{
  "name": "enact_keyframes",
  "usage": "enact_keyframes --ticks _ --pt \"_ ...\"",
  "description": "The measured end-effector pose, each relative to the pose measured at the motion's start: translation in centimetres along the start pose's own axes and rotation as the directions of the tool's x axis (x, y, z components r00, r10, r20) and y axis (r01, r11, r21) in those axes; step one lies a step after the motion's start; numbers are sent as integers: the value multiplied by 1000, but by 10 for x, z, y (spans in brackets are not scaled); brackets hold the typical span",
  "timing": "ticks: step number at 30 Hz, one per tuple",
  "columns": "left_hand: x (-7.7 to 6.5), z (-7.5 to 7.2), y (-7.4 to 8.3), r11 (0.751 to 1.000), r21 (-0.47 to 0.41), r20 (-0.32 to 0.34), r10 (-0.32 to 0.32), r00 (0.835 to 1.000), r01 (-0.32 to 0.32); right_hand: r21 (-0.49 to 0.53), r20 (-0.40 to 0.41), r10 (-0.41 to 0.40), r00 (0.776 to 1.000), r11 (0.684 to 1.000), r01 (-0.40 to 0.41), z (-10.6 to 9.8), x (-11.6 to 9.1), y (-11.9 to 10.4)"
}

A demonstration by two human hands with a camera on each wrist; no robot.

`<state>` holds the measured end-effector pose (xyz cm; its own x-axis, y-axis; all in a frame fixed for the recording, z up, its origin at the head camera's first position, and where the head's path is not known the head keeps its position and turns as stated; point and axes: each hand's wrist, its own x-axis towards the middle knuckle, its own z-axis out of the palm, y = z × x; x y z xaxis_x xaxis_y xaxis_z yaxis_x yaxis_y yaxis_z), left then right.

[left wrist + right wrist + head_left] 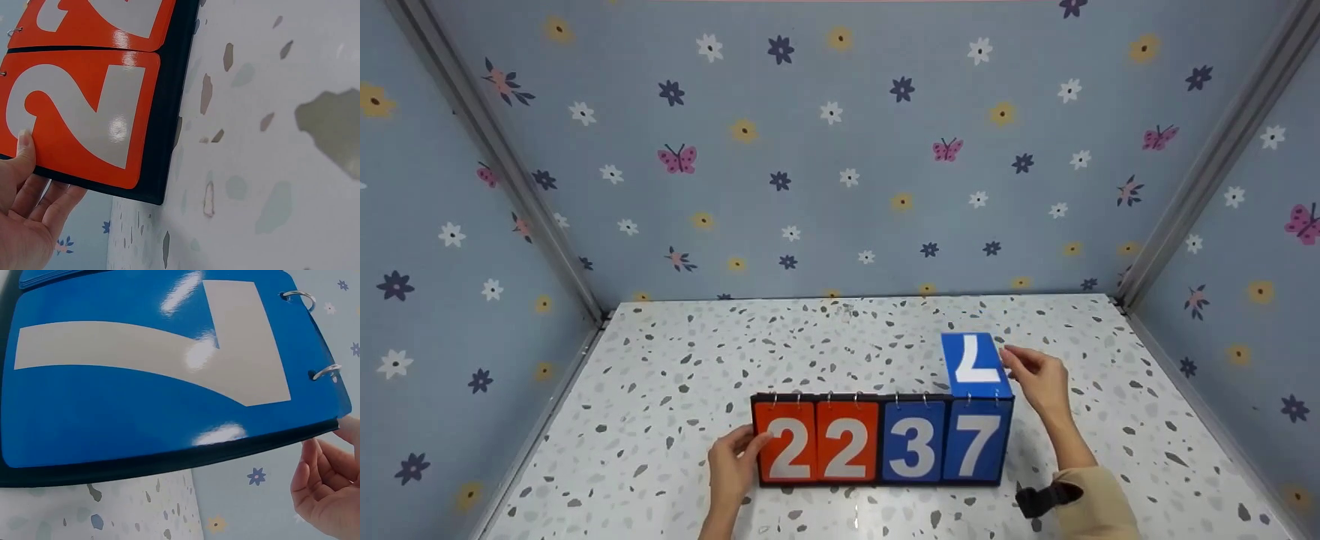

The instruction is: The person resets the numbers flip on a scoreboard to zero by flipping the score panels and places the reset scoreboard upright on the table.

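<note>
Three flowered walls (885, 202) surround our speckled table (682, 352) in the head view; between our left hand (729, 461) and right hand (1042, 377) stands the board (879, 478), red 22, blue 37; the right pinches an upside-down card (958, 352). Left wrist: our left grips the board's glossy red end. Right wrist: metal rings (328, 371) above our right hand.

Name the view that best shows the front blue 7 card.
The right wrist view: the front blue 7 card nearly fills the frame and its numeral shows whole, though turned sideways and with some glare. The head view shows the card upright and whole but smaller; the left wrist view shows none of it.
</note>
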<state>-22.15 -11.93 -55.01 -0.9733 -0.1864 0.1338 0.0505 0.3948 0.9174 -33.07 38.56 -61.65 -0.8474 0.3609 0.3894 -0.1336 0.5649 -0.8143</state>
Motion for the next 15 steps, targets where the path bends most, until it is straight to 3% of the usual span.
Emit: enact_keyframes --ticks 5,7,9,12,13,15 --pt "-1 0 0 1000 -10 1 0 1000 0 70 -33 -80 996 994 83 -8 -17 -4" --pt "-1 0 0 1000 -13 -1 0 1000 0 185 -11 -110 994 977 110 -20 -33 -38" --pt "-1 0 0 1000 -14 -1 -1 1000 1 209 -38 -125 991 969 130 -22 -43 -43" --pt "-1 0 0 1000 -13 3 0 1000 0 197 -102 -126 987 970 144 -23 -58 -43" --pt "-1 0 0 1000 -13 3 -2 1000 3 146 -144 -115 983 980 136 -18 -57 -22" --pt "-1 0 0 1000 -12 0 -1 1000 1 110 -204 -111 973 985 136 -14 -66 -13"
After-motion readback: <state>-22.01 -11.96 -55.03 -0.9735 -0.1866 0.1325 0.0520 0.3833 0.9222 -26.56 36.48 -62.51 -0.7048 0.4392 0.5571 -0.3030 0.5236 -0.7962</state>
